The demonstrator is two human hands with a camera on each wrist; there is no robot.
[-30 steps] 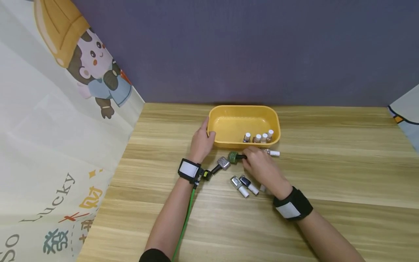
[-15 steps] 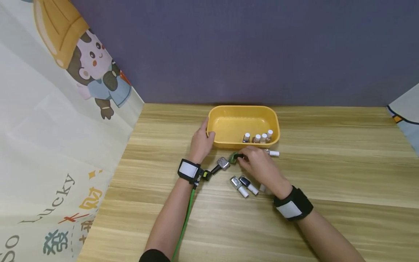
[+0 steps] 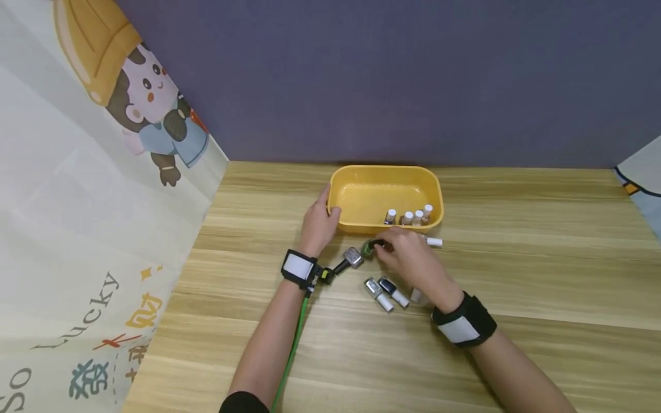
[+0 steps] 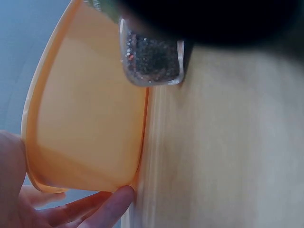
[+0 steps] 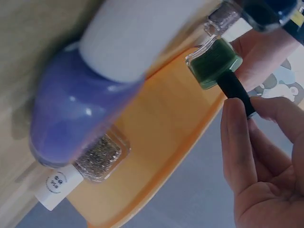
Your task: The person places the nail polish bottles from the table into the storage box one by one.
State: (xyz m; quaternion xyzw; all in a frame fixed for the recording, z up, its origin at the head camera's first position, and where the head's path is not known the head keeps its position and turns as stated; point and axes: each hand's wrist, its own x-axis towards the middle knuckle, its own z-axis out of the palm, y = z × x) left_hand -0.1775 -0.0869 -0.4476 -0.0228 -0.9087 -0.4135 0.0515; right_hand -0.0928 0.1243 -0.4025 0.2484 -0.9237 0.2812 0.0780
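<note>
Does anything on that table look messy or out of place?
Somewhat. Three polish bottles stand upright in the yellow tray, but several others lie tipped on the wooden table. The right hand pinches a green bottle by its black cap. Nothing looks spilled.

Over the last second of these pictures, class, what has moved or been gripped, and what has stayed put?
The right hand has tipped the green polish bottle up by its black cap, so it shows smaller, and drawn slightly toward the yellow tray. Unchanged: the left hand holds the tray's left end, three bottles stand inside it, and the glitter bottle and the pair lie on the table.
</note>
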